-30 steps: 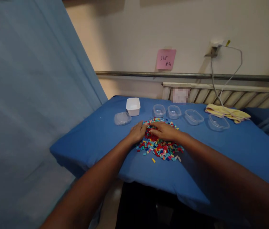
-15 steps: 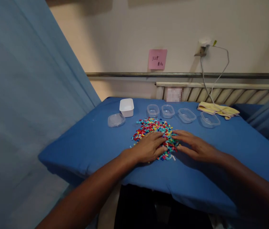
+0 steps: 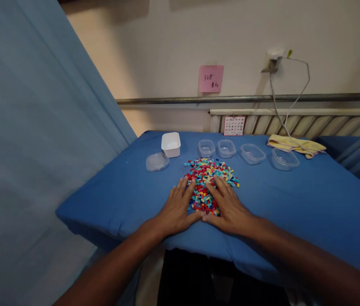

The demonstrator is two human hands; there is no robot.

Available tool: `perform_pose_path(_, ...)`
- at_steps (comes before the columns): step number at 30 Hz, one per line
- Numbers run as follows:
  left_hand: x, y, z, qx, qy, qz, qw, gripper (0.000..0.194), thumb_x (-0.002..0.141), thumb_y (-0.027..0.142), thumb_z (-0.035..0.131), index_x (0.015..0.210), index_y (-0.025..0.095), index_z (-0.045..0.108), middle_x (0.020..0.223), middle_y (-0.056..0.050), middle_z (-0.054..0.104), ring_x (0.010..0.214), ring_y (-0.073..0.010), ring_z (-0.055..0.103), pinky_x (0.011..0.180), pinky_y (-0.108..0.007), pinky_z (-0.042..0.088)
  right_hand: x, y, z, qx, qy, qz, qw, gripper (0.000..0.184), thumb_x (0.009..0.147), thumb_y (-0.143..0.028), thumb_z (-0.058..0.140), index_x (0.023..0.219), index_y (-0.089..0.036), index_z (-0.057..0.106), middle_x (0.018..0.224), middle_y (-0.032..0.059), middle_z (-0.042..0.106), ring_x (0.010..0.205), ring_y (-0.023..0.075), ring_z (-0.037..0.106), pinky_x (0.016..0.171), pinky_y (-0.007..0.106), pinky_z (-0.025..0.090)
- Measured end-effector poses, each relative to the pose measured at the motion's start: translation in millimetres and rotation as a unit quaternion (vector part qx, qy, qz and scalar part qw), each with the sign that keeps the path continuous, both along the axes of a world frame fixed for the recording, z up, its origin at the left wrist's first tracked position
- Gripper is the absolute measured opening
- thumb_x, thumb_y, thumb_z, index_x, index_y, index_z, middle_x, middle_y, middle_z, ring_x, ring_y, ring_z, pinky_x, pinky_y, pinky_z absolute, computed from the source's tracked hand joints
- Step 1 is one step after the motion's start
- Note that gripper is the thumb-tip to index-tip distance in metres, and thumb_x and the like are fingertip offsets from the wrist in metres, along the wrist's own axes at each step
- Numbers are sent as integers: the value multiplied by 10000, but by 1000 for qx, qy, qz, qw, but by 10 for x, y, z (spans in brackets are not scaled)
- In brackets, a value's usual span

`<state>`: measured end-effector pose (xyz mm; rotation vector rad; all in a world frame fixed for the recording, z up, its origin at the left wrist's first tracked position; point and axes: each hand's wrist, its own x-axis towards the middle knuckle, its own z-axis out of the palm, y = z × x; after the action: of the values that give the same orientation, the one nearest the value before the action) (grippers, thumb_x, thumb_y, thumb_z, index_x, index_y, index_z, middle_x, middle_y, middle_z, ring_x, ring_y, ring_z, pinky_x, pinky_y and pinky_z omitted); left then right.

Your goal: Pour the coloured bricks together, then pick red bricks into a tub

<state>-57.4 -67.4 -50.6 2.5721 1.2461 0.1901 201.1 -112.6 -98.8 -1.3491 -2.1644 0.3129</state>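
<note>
A heap of small coloured plastic bricks in red, teal, yellow and blue lies spread on the blue cloth of the table. My left hand rests flat against the heap's left side, fingers apart. On the right side my right hand lies with fingers spread, its fingertips among the bricks. Both thumbs meet at the near edge of the heap, so the hands frame its front part. Neither hand grips a brick that I can see.
Behind the heap stand a white tub, a clear lid and several clear containers. A yellow cloth lies at the back right under a cable. A blue curtain hangs at the left.
My left hand has come off the top of the heap to its left side. My right hand has moved left and nearer, so both thumbs now touch; the near bricks are gathered closer together.
</note>
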Motion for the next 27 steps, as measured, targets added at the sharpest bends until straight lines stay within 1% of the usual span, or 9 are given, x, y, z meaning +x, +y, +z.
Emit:
perform_pose_path(3,-26,150,-132,47,-29,24,998,932,1055,605,550,1772,161,154,1839,-244,109,1718,-395,107,1362,-615,237,-215,233,55,58,-12,18,998,801,1015,-528,696,1704,-243,403,1843,197,156,1706,418,120,1345,677,225)
perform_pose_path(6,-68,366,-243,88,-47,37,994,846,1073,557,523,1751,153,219,1821,-245,206,1703,-386,203,1351,-593,292,-291,487,181,97,-66,55,992,614,1028,-414,679,1584,-178,569,1794,223,293,1682,411,213,1342,642,254)
perform_pose_path(9,-62,597,-292,119,-58,54,990,777,1100,552,460,1732,144,266,1795,-236,296,1689,-361,267,1344,-572,317,-314,769,347,108,-121,82,983,537,1032,-384,664,1519,-159,638,1720,222,437,1612,402,368,1325,609,294)
perform_pose_path(12,17,817,-282,114,-57,86,988,775,1117,583,399,1720,109,287,1774,-244,342,1682,-361,286,1339,-576,318,-287,1049,486,92,-152,75,981,504,1043,-403,648,1492,-174,666,1639,216,546,1523,399,490,1281,620,345)
perform_pose_path(17,283,1193,-203,57,-94,131,985,796,1127,630,306,1672,57,390,1738,-265,399,1651,-374,350,1339,-573,289,-53,1337,562,27,-104,41,993,430,1060,-449,628,1385,-188,734,1457,182,706,1373,368,637,1177,551,473)
perform_pose_path(19,419,1345,-152,35,-123,113,985,756,1134,612,271,1589,57,510,1674,-260,498,1591,-370,446,1322,-558,316,104,1355,550,13,-69,42,997,404,1058,-450,630,1361,-210,746,1408,153,742,1315,339,678,1140,508,512)
perform_pose_path(22,622,1536,-56,13,-140,54,989,691,1143,597,226,1389,140,683,1496,-172,688,1425,-311,608,1253,-481,418,364,1308,496,-3,-10,50,999,444,1058,-514,623,1374,-227,746,1402,134,750,1292,328,696,1123,494,540)
perform_pose_path(25,801,1643,40,-15,-142,-13,990,690,1139,627,230,1164,188,762,1288,-103,788,1212,-272,707,1122,-403,520,584,1256,386,-33,55,-23,998,552,1058,-617,583,1405,-218,738,1464,152,718,1373,368,656,1194,564,496)
perform_pose_path(27,892,1660,89,-32,-141,-70,987,676,1138,627,253,1094,190,767,1212,-93,804,1134,-264,722,1073,-390,543,663,1251,295,-58,83,-74,992,626,1069,-665,519,1455,-211,709,1519,158,686,1442,391,609,1246,611,440)
